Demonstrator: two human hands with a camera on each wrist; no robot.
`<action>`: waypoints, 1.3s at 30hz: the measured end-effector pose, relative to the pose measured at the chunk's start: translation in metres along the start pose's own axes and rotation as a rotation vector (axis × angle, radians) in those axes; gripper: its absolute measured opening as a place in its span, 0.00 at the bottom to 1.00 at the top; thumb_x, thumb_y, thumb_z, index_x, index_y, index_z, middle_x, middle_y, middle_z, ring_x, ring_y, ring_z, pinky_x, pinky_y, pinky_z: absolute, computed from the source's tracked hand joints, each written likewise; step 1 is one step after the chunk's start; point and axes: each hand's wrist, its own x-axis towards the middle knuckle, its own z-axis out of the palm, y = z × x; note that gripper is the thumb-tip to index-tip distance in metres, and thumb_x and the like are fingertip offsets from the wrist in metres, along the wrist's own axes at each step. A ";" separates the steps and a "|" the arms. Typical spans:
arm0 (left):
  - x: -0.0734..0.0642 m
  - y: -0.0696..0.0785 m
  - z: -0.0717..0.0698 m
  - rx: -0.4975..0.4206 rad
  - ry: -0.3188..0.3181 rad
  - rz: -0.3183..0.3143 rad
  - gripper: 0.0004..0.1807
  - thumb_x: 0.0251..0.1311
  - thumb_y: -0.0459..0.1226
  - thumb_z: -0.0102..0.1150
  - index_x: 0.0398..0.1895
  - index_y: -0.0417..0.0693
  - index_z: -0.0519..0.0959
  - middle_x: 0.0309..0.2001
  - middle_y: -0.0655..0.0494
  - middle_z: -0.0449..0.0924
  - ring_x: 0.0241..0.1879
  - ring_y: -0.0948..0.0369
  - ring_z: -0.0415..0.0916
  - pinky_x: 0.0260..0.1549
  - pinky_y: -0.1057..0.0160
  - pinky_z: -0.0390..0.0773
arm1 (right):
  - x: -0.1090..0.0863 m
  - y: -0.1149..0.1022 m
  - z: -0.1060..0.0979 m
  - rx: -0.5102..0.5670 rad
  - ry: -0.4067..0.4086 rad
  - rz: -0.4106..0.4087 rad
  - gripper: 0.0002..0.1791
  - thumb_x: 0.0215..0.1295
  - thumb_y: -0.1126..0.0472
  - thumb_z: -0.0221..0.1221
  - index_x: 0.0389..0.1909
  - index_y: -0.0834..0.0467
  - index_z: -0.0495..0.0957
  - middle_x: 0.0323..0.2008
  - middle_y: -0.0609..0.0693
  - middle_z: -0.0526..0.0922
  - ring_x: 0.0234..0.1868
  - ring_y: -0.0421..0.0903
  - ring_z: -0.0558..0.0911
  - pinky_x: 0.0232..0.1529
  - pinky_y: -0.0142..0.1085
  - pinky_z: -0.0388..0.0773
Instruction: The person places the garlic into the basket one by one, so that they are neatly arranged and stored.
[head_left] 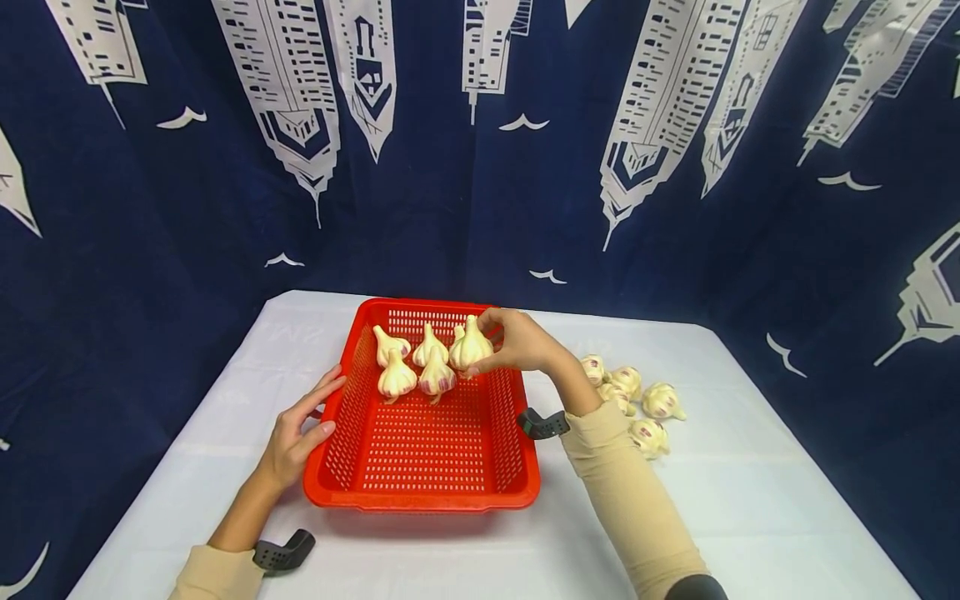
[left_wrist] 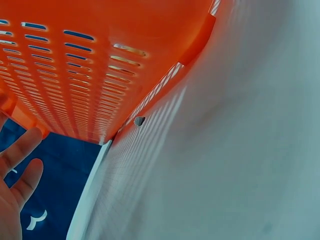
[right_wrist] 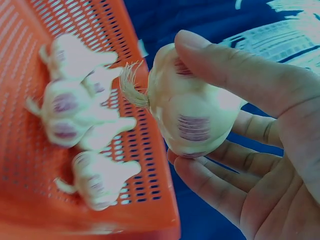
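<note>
My right hand point(head_left: 521, 340) holds a garlic bulb point(right_wrist: 187, 112) between thumb and fingers, over the right side of the red plastic basket point(head_left: 422, 500). In the right wrist view the bulb's roots point left, away from the palm. Several other bulbs, among them a purple-streaked one point(head_left: 437, 379), sit in the far half of the basket. One of them is partly hidden behind the held bulb. At the basket's left side rests my left hand point(head_left: 288, 437), its fingers fairly straight and fingertips at the rim, thumb spread apart.
Several more garlic bulbs point(head_left: 617, 398) lie in a loose group on the white tabletop point(head_left: 757, 500), right of the basket and beside my right forearm. A dark blue curtain point(head_left: 420, 225) printed with white buildings hangs behind the table.
</note>
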 end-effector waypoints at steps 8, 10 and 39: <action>-0.001 -0.005 -0.001 0.001 -0.020 -0.012 0.31 0.54 0.29 0.49 0.65 0.33 0.71 0.70 0.37 0.64 0.64 0.69 0.66 0.43 0.69 0.69 | 0.015 0.011 0.012 -0.029 -0.020 -0.032 0.32 0.39 0.56 0.81 0.43 0.62 0.77 0.39 0.52 0.80 0.37 0.52 0.81 0.40 0.35 0.79; -0.001 -0.005 -0.001 0.001 -0.019 -0.008 0.31 0.54 0.29 0.49 0.65 0.33 0.71 0.70 0.37 0.64 0.65 0.69 0.66 0.43 0.69 0.69 | 0.017 0.013 0.014 -0.028 -0.023 -0.038 0.31 0.39 0.56 0.81 0.43 0.63 0.76 0.39 0.52 0.80 0.38 0.52 0.81 0.39 0.34 0.79; -0.001 -0.008 -0.003 -0.021 -0.019 0.003 0.30 0.55 0.29 0.49 0.65 0.32 0.70 0.70 0.37 0.64 0.65 0.68 0.66 0.42 0.67 0.70 | 0.038 0.018 0.034 -0.297 -0.297 0.130 0.32 0.41 0.56 0.80 0.46 0.61 0.76 0.43 0.57 0.85 0.39 0.48 0.80 0.42 0.36 0.79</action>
